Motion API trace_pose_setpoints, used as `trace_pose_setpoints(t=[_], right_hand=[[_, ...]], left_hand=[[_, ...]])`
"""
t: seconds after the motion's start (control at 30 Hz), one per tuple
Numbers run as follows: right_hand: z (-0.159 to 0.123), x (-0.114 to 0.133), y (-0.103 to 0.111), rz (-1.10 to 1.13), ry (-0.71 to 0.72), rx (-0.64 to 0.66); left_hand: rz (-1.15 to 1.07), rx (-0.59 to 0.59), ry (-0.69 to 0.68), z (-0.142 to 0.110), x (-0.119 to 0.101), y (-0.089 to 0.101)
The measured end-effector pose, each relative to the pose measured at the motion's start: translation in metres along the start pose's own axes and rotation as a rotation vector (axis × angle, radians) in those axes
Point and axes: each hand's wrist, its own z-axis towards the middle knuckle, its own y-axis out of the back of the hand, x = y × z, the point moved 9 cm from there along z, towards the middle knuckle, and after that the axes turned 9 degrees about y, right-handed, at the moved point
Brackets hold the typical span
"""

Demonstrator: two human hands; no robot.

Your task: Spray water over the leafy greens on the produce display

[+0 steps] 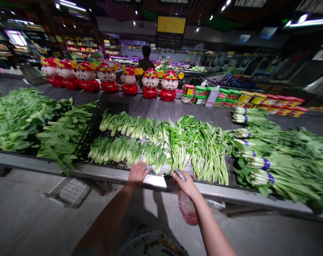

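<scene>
My left hand (137, 174) reaches out with fingers together and flat, touching the front row of bok choy (129, 149) at the edge of the produce counter (151, 179). My right hand (185, 183) is closed around a small dark phone-like object (179, 174), and a pink plastic bag (187, 209) hangs below that wrist. Long-stemmed greens (204, 149) lie just beyond my right hand.
Leafy greens (22, 117) pile up at the left, and bundled greens with purple bands (260, 163) at the right. Red figurines (151, 83) and coloured tubs (231, 96) line the back. A person (145, 60) stands far behind. A floor drain grate (70, 190) lies lower left.
</scene>
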Motion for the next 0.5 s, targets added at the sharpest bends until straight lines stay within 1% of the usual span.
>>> trace_pose_setpoints(t=[0.1, 0.2, 0.27, 0.37, 0.43, 0.5], right_hand=[[0.001, -0.008, -0.001, 0.004, -0.024, 0.036], [0.002, -0.008, 0.008, 0.0, -0.034, 0.039], [0.004, -0.002, 0.02, 0.005, -0.023, 0.021], [0.01, 0.016, 0.042, 0.066, 0.02, -0.003], [0.017, 0.028, 0.057, 0.103, 0.044, -0.036], [0.025, 0.037, 0.066, 0.137, 0.072, -0.05]], left_hand=[[0.004, 0.008, 0.027, 0.0, 0.003, -0.003], [0.01, 0.016, 0.032, 0.002, 0.005, -0.006], [0.017, 0.019, 0.023, 0.004, 0.006, -0.008], [0.022, 0.031, 0.022, 0.006, 0.008, -0.01], [0.018, 0.051, 0.038, 0.008, 0.01, -0.012], [0.019, 0.086, 0.065, 0.01, 0.012, -0.015]])
